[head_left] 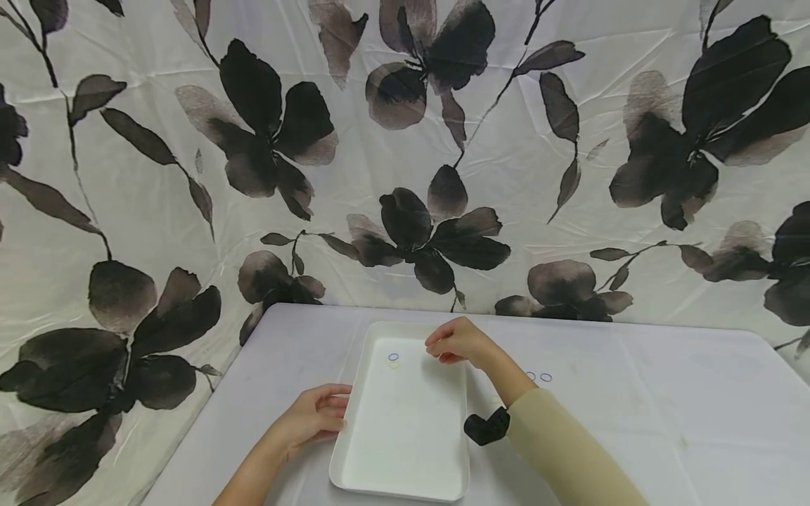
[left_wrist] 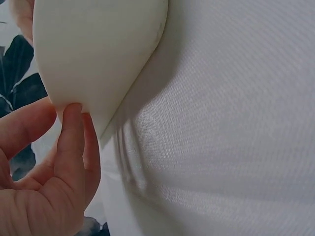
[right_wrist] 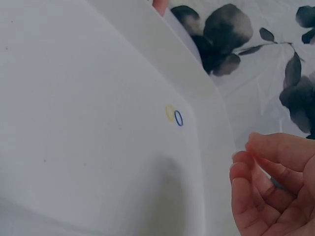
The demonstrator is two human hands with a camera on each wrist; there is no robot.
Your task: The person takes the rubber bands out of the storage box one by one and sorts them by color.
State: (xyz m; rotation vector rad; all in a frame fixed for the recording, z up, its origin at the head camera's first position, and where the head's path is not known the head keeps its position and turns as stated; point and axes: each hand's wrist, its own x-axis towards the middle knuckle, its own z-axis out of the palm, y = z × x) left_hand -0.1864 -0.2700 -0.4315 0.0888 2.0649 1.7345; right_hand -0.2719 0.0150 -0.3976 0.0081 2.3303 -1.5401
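Observation:
A white rectangular tray [head_left: 405, 450] lies on the table. My left hand [head_left: 311, 419] holds its left edge, with fingertips [left_wrist: 73, 115] against the outer wall near a corner in the left wrist view. Above the tray's far right corner hovers my right hand [head_left: 460, 342], its fingers bent and thumb close to the fingertips. No object shows between them in the right wrist view, though the fingers may hide something small. Inside the tray, towards the far left, lie a small blue ring [right_wrist: 178, 118] and a yellow ring [right_wrist: 170, 113], side by side.
Two small blue rings [head_left: 545, 377] lie on the white tablecloth [head_left: 633, 407] right of the tray, partly behind my right forearm. A white floral curtain [head_left: 405, 154] hangs behind the table's far edge. A black strap [head_left: 487, 426] sits at my right wrist.

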